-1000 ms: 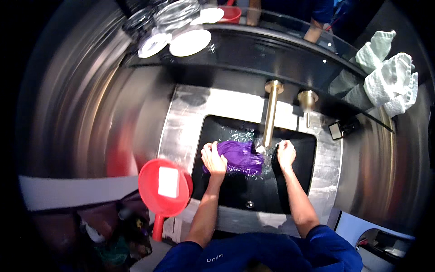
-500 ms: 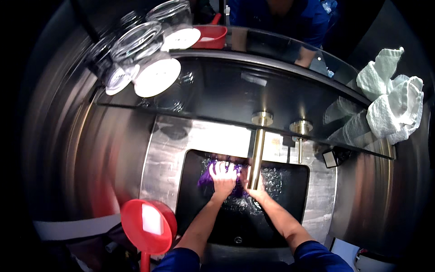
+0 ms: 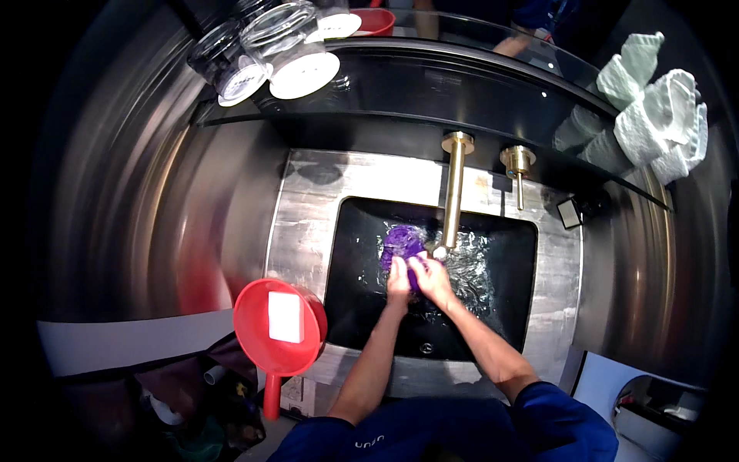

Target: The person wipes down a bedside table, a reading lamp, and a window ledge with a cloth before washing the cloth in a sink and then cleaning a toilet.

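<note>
Inside the black sink [image 3: 362, 323], both hands grip a wet, bunched purple cloth [image 3: 402, 242]. My left hand [image 3: 399, 279] is closed on its near left side, thumb on top. Close beside it, my right hand [image 3: 433, 279] has its fingers wrapped round the near right side. Water lies about the cloth and ripples to the right of it. The end of the brass spout [image 3: 454, 192] is just above my right hand, and water runs at its tip. The undersides of my fingers are hidden by the cloth.
A red dipper [image 3: 258, 339] holding a white block [image 3: 285, 316] stands at the sink's left. Brass tap lever [image 3: 519, 165] sits right of the spout. Glass jars [image 3: 281, 42] and a folded pale towel [image 3: 654, 115] rest on the dark shelf [image 3: 416, 85]. A small black-and-white box [image 3: 569, 213] is at right.
My left hand has gone from spread flat on the cloth to gripping it. Both hands now hold the cloth gathered together. The whole view has shifted, with the sink higher in the picture.
</note>
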`<state>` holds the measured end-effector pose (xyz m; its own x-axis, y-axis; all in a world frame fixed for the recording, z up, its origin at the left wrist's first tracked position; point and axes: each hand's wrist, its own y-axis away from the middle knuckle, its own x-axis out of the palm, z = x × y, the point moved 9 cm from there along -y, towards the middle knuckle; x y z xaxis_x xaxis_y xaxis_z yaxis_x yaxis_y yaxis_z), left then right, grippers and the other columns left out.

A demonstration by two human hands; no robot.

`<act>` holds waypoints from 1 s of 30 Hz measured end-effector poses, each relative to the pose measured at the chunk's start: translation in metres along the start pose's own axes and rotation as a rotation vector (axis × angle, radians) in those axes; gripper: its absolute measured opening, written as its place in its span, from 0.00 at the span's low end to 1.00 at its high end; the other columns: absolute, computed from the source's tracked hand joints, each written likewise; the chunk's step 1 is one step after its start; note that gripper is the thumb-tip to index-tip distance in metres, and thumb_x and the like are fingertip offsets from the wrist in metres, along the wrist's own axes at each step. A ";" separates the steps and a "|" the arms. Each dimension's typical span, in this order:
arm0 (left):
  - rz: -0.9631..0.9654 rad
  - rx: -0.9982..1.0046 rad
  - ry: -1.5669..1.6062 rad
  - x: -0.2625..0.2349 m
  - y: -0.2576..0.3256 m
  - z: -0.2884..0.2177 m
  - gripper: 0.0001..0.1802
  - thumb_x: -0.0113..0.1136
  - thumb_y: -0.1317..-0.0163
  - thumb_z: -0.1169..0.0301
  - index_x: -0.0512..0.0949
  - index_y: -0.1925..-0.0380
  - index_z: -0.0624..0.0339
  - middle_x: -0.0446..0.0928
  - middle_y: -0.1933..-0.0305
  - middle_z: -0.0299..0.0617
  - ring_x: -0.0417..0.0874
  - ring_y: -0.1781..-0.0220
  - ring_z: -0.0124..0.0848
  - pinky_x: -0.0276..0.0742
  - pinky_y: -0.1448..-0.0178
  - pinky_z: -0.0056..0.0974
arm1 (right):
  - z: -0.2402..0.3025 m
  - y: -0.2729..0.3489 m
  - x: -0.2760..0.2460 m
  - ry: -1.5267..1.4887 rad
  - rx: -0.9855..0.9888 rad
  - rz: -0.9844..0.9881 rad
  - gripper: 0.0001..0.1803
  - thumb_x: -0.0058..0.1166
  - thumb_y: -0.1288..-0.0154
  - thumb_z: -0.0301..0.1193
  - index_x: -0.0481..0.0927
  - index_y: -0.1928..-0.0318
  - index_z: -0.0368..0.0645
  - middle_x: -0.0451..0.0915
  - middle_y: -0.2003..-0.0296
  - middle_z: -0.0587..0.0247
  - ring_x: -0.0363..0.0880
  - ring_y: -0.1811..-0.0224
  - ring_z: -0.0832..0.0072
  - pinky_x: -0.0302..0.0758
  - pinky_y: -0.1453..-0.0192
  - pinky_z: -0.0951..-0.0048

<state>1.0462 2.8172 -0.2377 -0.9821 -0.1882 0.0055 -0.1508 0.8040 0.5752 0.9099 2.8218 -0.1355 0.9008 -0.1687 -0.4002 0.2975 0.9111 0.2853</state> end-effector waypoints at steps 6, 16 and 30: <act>0.731 -0.344 0.590 0.026 0.041 -0.036 0.38 0.30 0.36 0.35 0.73 0.50 0.54 0.77 0.58 0.37 0.77 0.61 0.31 0.77 0.54 0.40 | 0.075 0.085 0.014 -0.192 -0.265 0.203 0.14 0.44 0.31 0.33 0.74 0.64 0.33 0.78 0.70 0.53 0.78 0.67 0.62 0.71 0.61 0.65; 0.321 -0.361 -0.017 -0.009 0.090 -0.016 0.27 0.47 0.35 0.44 0.77 0.56 0.57 0.70 0.83 0.33 0.69 0.86 0.25 0.63 0.84 0.32 | -0.029 -0.018 -0.111 0.369 -0.161 -0.251 0.20 0.38 0.33 0.41 0.77 0.65 0.39 0.79 0.67 0.39 0.80 0.70 0.48 0.77 0.65 0.52; 0.188 0.527 -1.554 0.014 0.055 -0.083 0.26 0.68 0.52 0.52 0.76 0.57 0.55 0.75 0.57 0.49 0.77 0.52 0.48 0.75 0.55 0.49 | -0.012 -0.017 -0.046 0.896 -0.275 -0.029 0.30 0.58 0.43 0.43 0.70 0.43 0.43 0.71 0.52 0.51 0.73 0.50 0.54 0.75 0.50 0.57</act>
<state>1.0333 2.8120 -0.1385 -0.1068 0.3760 -0.9205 0.2748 0.9009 0.3361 0.8594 2.8189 -0.1328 0.2807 0.0560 -0.9582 0.1275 0.9873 0.0951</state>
